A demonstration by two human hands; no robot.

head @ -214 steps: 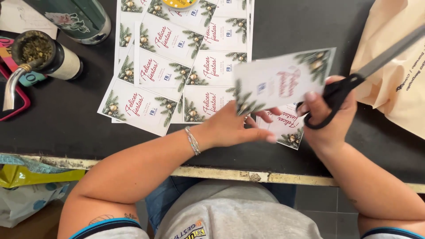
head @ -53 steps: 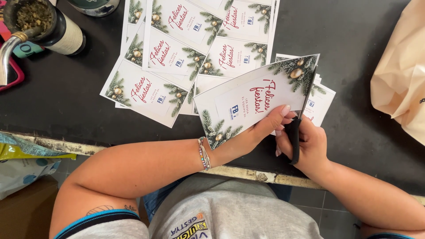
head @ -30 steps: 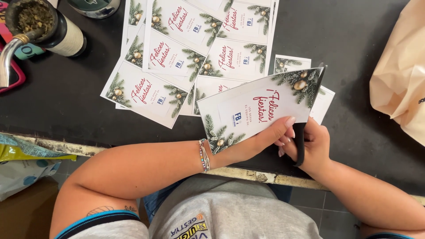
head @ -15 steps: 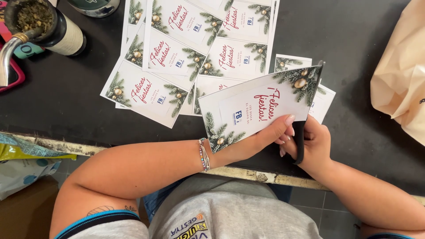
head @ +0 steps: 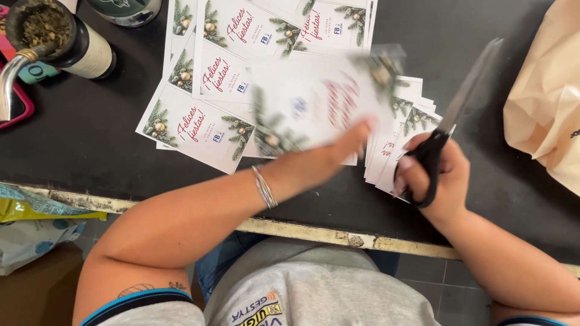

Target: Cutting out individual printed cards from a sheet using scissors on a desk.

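I am looking down at a big black tabletop (head: 90, 145), and it is carrying almost everything here. Going from big to small: the tan paper bag (head: 547, 102) is lying at the right edge. Next, the uncut sheet of holiday cards (head: 241, 54) is spreading out from the far edge toward the middle, and it is showing many cards with green pine sprigs and red writing that are not cut apart yet. So I am judging that a lot of cutting is left.

The left hand (head: 329, 160) is holding one white card (head: 320, 102) up over the middle of the tabletop. The card is blurry, so it is moving fast. The left fingers (head: 356, 134) are pinching its near edge, closed on it.

The right hand (head: 435, 175) is holding black scissors (head: 450, 124) near the front edge, a bit right of the middle. Its fingers are tucked through the handles, and the blades are pointing up and away. I am not able to tell if the blades are open or closed, since they look like one gray streak.

Just under that hand, a small stack of cut cards (head: 402, 130) is piling up. That is the finished part, and it is looking like a few cards only.

At the far left corner, a dark cup with a metal straw (head: 45, 36) is standing.
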